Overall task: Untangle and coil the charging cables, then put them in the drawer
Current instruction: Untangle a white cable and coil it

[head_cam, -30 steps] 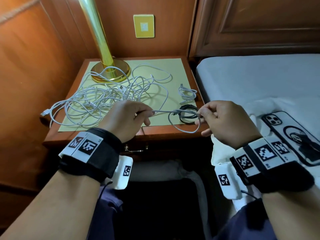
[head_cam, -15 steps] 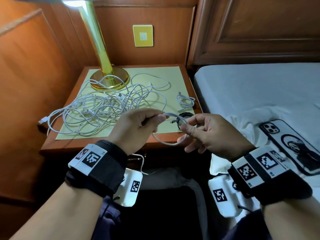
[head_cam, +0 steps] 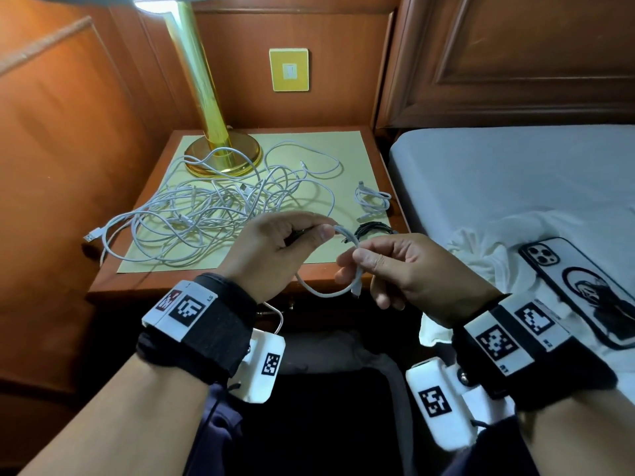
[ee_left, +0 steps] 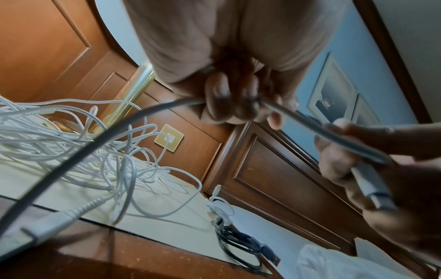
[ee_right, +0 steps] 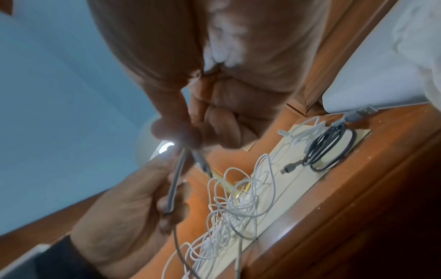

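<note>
**Bedside cables: one in hand, the rest on the nightstand**

We held a white cable [head_cam: 338, 293] between both hands, in front of the nightstand [head_cam: 343, 274]. Our left hand [head_cam: 275, 252] pinched one stretch of it; our right hand [head_cam: 409, 269] pinched another beside its plug, the middle hanging in a loop. On the nightstand's yellow mat [head_cam: 343, 149]: a tangle of white cables [head_cam: 213, 214], a small white coil [head_cam: 372, 201], a black coil [head_cam: 372, 231], a brass lamp [head_cam: 223, 156]. On the bed [head_cam: 515, 173]: a phone [head_cam: 580, 290]. Our wristbands bore square codes; their small lettering was unreadable.
</note>
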`<action>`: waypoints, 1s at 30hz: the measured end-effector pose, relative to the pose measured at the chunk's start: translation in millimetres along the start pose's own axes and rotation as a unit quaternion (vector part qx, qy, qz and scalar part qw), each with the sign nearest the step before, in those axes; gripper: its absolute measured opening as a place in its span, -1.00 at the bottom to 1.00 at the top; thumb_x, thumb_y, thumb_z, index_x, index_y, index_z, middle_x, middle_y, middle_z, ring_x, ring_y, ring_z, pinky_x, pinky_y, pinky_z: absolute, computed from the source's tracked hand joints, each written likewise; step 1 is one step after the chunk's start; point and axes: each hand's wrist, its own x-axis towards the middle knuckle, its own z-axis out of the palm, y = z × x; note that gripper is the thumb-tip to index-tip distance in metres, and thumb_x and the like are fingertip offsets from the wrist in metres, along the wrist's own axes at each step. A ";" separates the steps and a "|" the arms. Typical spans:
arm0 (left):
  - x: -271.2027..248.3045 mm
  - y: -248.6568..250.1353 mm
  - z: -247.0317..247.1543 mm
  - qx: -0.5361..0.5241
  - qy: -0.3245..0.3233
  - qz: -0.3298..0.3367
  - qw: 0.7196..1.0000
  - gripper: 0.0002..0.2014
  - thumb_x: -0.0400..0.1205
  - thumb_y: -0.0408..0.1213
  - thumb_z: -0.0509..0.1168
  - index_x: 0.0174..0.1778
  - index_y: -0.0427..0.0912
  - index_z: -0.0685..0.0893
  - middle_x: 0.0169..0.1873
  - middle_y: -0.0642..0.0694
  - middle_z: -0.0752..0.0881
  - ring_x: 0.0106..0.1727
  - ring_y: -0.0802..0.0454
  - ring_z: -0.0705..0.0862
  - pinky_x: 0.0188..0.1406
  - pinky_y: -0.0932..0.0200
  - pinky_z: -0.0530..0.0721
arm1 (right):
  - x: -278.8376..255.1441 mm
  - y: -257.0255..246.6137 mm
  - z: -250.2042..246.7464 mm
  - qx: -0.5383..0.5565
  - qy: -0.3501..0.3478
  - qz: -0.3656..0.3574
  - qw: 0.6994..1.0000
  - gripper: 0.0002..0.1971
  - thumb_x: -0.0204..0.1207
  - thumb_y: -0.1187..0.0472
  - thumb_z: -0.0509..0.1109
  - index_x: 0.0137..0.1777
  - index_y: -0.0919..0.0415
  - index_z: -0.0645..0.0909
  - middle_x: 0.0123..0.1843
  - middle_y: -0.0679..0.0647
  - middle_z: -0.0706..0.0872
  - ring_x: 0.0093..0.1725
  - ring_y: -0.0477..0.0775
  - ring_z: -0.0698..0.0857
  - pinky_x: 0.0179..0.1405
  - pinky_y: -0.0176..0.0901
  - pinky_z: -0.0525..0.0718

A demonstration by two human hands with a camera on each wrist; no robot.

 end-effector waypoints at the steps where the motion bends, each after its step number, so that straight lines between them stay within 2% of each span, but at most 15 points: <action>1: 0.3 -0.9 -0.1 -0.007 0.006 -0.008 1.000 -0.82 0.68 -0.21 0.40 0.13 0.10 0.83 -0.19 0.20 0.83 -0.16 0.29 0.75 -0.08 0.29 0.69 | 0.7 -0.1 0.6 0.028 0.012 -0.003 1.000 -0.80 0.71 0.16 0.32 0.01 0.17 0.77 -0.06 0.12 0.87 -0.50 -0.07 0.59 -0.57 -0.31 0.44; 3: 1.4 -3.6 -4.2 -0.035 0.015 -0.037 0.999 -0.76 0.68 -0.25 0.40 0.19 0.17 0.79 -0.31 0.14 0.79 -0.43 0.23 0.59 -0.37 0.34 0.57 | 2.8 -2.0 -4.0 0.090 0.073 -0.010 0.993 -0.80 0.68 0.18 0.33 -0.04 0.24 0.74 -0.12 0.15 0.85 -0.51 -0.08 0.57 -0.55 -0.29 0.41; 4: 1.7 -5.9 -9.1 -0.040 0.025 -0.052 0.998 -0.75 0.68 -0.27 0.40 0.17 0.19 0.79 -0.33 0.13 0.78 -0.49 0.21 0.50 -0.45 0.35 0.50 | 3.2 -3.3 -9.8 0.127 0.116 -0.009 0.985 -0.80 0.67 0.17 0.33 -0.05 0.25 0.74 -0.13 0.16 0.84 -0.51 -0.08 0.57 -0.52 -0.28 0.40; 6: 3.0 -11.0 -22.3 -0.020 0.065 -0.075 0.995 -0.76 0.66 -0.27 0.42 0.08 0.22 0.81 -0.35 0.14 0.80 -0.51 0.25 0.50 -0.47 0.40 0.47 | 3.1 -5.1 -25.7 0.188 0.197 -0.008 0.962 -0.81 0.66 0.18 0.34 -0.06 0.26 0.73 -0.15 0.18 0.83 -0.49 -0.08 0.55 -0.51 -0.27 0.40; 9: 4.2 -15.7 -36.8 0.028 0.131 -0.094 0.987 -0.78 0.62 -0.21 0.48 0.16 0.13 0.80 -0.21 0.18 0.82 -0.38 0.42 0.64 -0.34 0.59 0.51 | 0.4 -3.4 -37.7 0.201 0.259 -0.024 0.944 -0.81 0.70 0.23 0.32 -0.08 0.26 0.73 -0.15 0.22 0.83 -0.46 -0.04 0.55 -0.53 -0.27 0.43; 11: 3.2 -18.7 -36.3 0.072 0.157 -0.084 0.981 -0.80 0.61 -0.20 0.49 0.13 0.10 0.82 -0.15 0.15 0.81 -0.28 0.39 0.69 -0.29 0.60 0.52 | 1.0 -2.3 -32.1 0.168 0.270 -0.050 0.947 -0.81 0.70 0.22 0.34 -0.07 0.26 0.75 -0.14 0.21 0.85 -0.46 -0.02 0.60 -0.52 -0.28 0.48; 14: -0.5 -19.9 -26.5 0.157 0.159 -0.009 0.975 -0.89 0.58 -0.27 0.52 -0.02 0.02 0.87 -0.16 0.09 0.82 -0.21 0.21 0.73 -0.18 0.45 0.63 | 1.2 -2.4 -16.2 0.014 0.277 -0.098 0.956 -0.82 0.69 0.16 0.38 -0.05 0.18 0.79 -0.16 0.05 0.87 -0.43 0.00 0.75 -0.46 -0.34 0.59; 16: -4.9 -14.1 -17.5 0.185 0.134 0.043 0.973 -0.89 0.55 -0.33 0.54 -0.07 -0.05 0.89 -0.19 0.13 0.79 -0.26 0.30 0.68 -0.10 0.58 0.57 | 0.7 -1.2 -7.1 -0.090 0.272 -0.123 0.950 -0.83 0.67 0.12 0.41 -0.07 0.13 0.81 -0.20 -0.07 0.86 -0.42 -0.09 0.79 -0.38 -0.42 0.61; 18: -7.7 -6.3 -11.0 0.186 0.105 0.081 0.973 -0.88 0.54 -0.34 0.56 -0.05 -0.08 0.90 -0.21 0.14 0.80 -0.25 0.28 0.68 -0.05 0.66 0.48 | -0.1 0.1 -0.2 -0.140 0.264 -0.139 0.944 -0.83 0.66 0.11 0.42 -0.09 0.10 0.81 -0.25 -0.08 0.84 -0.42 -0.18 0.78 -0.36 -0.48 0.59; 21: -10.9 6.4 -5.2 0.142 0.063 0.105 0.982 -0.86 0.56 -0.31 0.54 0.01 -0.04 0.90 -0.22 0.14 0.82 -0.15 0.22 0.73 -0.09 0.57 0.54 | 0.0 2.4 5.3 -0.151 0.260 -0.150 0.942 -0.85 0.65 0.14 0.44 -0.10 0.12 0.80 -0.29 -0.10 0.80 -0.41 -0.20 0.77 -0.36 -0.46 0.61; 24: -14.4 14.6 -2.2 0.063 0.029 0.089 0.994 -0.83 0.56 -0.30 0.53 0.03 0.01 0.89 -0.24 0.18 0.83 -0.16 0.24 0.77 -0.12 0.42 0.65 | -1.7 1.2 8.6 -0.145 0.240 -0.136 0.950 -0.86 0.64 0.14 0.45 -0.09 0.14 0.80 -0.38 -0.05 0.76 -0.42 -0.19 0.77 -0.32 -0.41 0.65; 27: -17.6 19.5 0.5 -0.042 0.006 0.054 0.998 -0.81 0.56 -0.31 0.53 -0.01 0.08 0.86 -0.25 0.07 0.85 -0.16 0.04 0.82 -0.06 0.04 0.78 | -2.1 -1.3 14.3 -0.097 0.199 -0.101 0.970 -0.84 0.67 0.16 0.41 -0.12 0.12 0.78 -0.47 -0.03 0.74 -0.49 -0.03 0.76 -0.29 -0.31 0.66; 29: -17.4 19.3 2.0 -0.066 -0.002 0.037 0.997 -0.83 0.55 -0.33 0.54 -0.04 0.03 0.83 -0.26 0.00 0.84 -0.17 -0.03 0.81 -0.05 -0.09 0.77 | -0.6 -1.0 17.2 -0.054 0.173 -0.067 0.981 -0.78 0.69 0.18 0.38 -0.17 0.19 0.74 -0.43 -0.06 0.78 -0.60 0.09 0.67 -0.37 -0.23 0.63; 30: -16.6 17.0 2.8 -0.069 0.001 0.027 0.997 -0.84 0.54 -0.35 0.56 -0.05 -0.01 0.81 -0.26 -0.01 0.82 -0.21 -0.04 0.80 -0.08 -0.10 0.75 | 0.5 -0.6 18.0 -0.029 0.166 -0.053 0.984 -0.76 0.70 0.19 0.37 -0.19 0.23 0.71 -0.37 0.01 0.81 -0.65 0.10 0.60 -0.47 -0.17 0.59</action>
